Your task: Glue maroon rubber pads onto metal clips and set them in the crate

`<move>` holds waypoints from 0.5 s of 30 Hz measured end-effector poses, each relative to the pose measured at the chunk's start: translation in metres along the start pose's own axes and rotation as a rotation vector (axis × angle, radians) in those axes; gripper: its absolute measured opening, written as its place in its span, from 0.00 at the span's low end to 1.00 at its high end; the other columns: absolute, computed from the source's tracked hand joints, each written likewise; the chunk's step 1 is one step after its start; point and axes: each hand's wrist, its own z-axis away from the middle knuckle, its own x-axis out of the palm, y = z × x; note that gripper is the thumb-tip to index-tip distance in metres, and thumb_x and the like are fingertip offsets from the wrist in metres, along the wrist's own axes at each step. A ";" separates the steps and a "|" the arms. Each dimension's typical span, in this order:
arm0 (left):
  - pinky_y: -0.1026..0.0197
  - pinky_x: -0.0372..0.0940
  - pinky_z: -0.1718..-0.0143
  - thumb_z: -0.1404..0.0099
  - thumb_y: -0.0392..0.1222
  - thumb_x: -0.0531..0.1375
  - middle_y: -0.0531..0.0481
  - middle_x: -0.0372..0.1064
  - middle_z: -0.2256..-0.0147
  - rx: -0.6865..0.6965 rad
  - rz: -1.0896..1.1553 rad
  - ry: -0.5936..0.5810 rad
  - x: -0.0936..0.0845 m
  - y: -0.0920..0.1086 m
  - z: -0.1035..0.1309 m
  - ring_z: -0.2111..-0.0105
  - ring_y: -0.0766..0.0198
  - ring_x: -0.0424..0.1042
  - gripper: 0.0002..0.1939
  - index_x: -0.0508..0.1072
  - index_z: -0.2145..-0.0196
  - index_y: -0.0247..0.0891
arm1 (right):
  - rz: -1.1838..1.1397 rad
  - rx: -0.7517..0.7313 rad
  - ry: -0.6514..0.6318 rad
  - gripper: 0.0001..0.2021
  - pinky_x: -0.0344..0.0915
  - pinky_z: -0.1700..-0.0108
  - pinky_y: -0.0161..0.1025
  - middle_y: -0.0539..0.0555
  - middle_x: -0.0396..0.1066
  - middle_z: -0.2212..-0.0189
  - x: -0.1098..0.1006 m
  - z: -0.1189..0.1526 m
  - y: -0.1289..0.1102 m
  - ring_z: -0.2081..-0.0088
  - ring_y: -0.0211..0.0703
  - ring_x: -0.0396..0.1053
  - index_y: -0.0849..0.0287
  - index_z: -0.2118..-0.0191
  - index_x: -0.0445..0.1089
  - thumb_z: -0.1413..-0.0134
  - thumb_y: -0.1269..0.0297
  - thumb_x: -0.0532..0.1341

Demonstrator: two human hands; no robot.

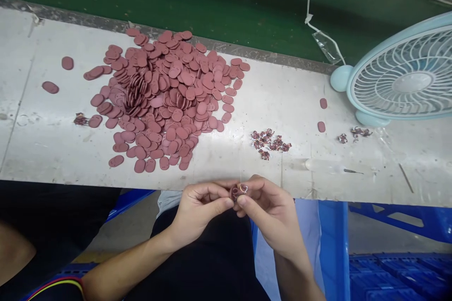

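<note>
Near the table's front edge, my left hand (203, 207) pinches a dark red oval piece (234, 192) between thumb and fingers. Close against it, my right hand (270, 207) pinches a small shiny maroon part (243, 188) at the oval's right side. Fingertips partly cover both, so their exact contact is unclear. A large heap of flat reddish oval pieces (169, 89) lies beyond my left hand. Past my right hand sits a small cluster of shiny maroon parts (261, 138).
A light blue fan (411, 82) stands at the right. Before it lie a translucent tube with a thin dark tip (325, 166), two ovals and more small parts (360, 132). A green surface (212, 4) runs behind the white table (286, 89). Another person's arm (14, 249) shows lower left.
</note>
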 end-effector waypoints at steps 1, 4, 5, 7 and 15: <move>0.57 0.76 0.59 0.39 0.34 0.70 0.44 0.82 0.52 0.006 0.013 -0.001 0.001 -0.001 0.000 0.62 0.56 0.81 0.02 0.83 0.69 0.39 | -0.037 0.014 -0.013 0.03 0.74 0.67 0.33 0.48 0.73 0.68 -0.001 -0.002 0.001 0.68 0.36 0.74 0.54 0.59 0.76 0.39 0.65 0.68; 0.55 0.76 0.59 0.38 0.35 0.69 0.44 0.81 0.52 0.020 0.042 0.009 0.004 -0.001 0.000 0.62 0.56 0.81 0.02 0.84 0.67 0.40 | -0.078 0.032 -0.027 0.04 0.75 0.65 0.35 0.49 0.74 0.68 -0.002 -0.006 0.001 0.68 0.37 0.74 0.55 0.59 0.76 0.39 0.65 0.68; 0.54 0.76 0.59 0.38 0.35 0.69 0.44 0.82 0.53 0.029 0.041 0.011 0.005 -0.001 0.000 0.62 0.55 0.81 0.02 0.84 0.67 0.40 | -0.081 0.035 -0.026 0.04 0.75 0.65 0.35 0.50 0.75 0.68 -0.003 -0.006 0.001 0.69 0.37 0.74 0.55 0.59 0.76 0.39 0.64 0.68; 0.52 0.76 0.56 0.38 0.36 0.69 0.44 0.82 0.56 0.050 0.027 0.010 0.007 0.000 0.000 0.61 0.54 0.81 0.02 0.84 0.68 0.40 | -0.083 0.029 -0.023 0.04 0.75 0.65 0.35 0.50 0.75 0.68 -0.002 -0.007 0.001 0.69 0.37 0.74 0.55 0.59 0.76 0.40 0.64 0.69; 0.53 0.74 0.51 0.37 0.35 0.69 0.44 0.82 0.57 0.054 -0.065 0.019 0.008 0.007 -0.003 0.55 0.53 0.80 0.02 0.83 0.69 0.39 | -0.084 0.007 0.021 0.04 0.75 0.65 0.35 0.49 0.74 0.69 0.001 -0.009 0.003 0.70 0.36 0.73 0.55 0.62 0.75 0.41 0.63 0.69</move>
